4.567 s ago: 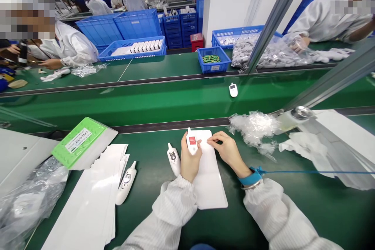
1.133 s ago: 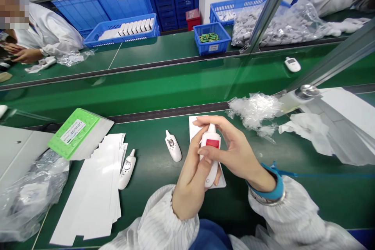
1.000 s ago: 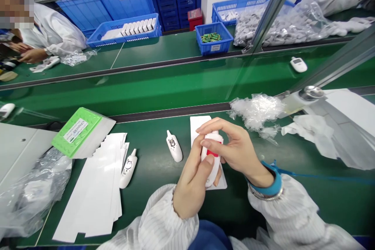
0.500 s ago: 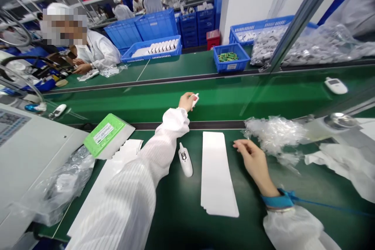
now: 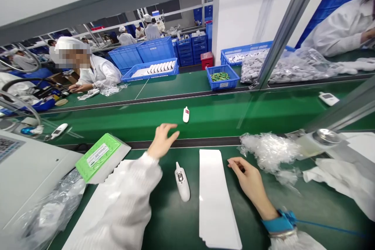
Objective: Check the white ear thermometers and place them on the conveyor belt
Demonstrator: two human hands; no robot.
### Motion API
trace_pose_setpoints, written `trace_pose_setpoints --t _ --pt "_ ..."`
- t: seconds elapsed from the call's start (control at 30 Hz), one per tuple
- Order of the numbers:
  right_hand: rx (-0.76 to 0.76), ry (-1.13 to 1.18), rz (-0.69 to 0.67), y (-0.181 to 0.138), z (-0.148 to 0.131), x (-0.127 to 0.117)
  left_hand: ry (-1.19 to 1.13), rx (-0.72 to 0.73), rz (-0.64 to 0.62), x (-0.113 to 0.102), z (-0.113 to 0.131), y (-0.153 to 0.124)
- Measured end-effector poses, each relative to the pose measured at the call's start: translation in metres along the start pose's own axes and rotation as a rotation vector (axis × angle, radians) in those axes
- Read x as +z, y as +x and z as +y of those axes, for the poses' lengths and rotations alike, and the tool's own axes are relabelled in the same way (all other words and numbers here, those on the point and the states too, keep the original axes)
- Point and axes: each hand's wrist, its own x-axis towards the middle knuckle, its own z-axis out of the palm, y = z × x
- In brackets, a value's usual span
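Observation:
My left hand hovers open above the near edge of the green conveyor belt, fingers spread and holding nothing. Just beyond it a small white thermometer-like device with a red patch lies on the belt. My right hand rests on the green table with its fingers loosely curled, beside the right edge of a stack of long white sheets. Another white device lies between my arms, left of the sheets.
A green-topped box and more white sheets lie at left by a crumpled clear bag. Crumpled plastic film sits at right. Another white device rides the belt at far right. People in white coats work across the belt among blue crates.
My left hand carried the red-patched device out from over the sheets, set it on the belt and has pulled back open. My right hand let go and settled beside the sheets.

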Motion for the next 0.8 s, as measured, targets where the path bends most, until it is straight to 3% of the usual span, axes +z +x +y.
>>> trace_pose_setpoints --t 0.13,0.27,0.4,0.5,0.7,0.8 --pt "0.020 -0.009 -0.015 0.000 0.000 0.000 0.152 -0.114 0.035 -0.020 -0.054 -0.108" --pt "0.055 -0.014 -0.023 -0.001 0.003 -0.001 0.290 -0.296 0.036 -0.002 -0.095 -0.170" --pt "0.079 0.006 -0.016 0.000 0.007 -0.003 0.279 -0.413 0.132 0.017 -0.103 -0.181" --pt "0.077 0.044 -0.005 0.002 0.008 -0.006 0.210 -0.464 0.187 0.015 -0.099 -0.178" --pt "0.084 0.105 0.102 -0.003 -0.007 -0.011 -0.173 -0.514 0.163 0.004 -0.084 -0.179" --pt "0.084 0.119 0.142 -0.016 -0.030 -0.011 -0.457 -0.543 0.071 0.002 -0.066 -0.177"
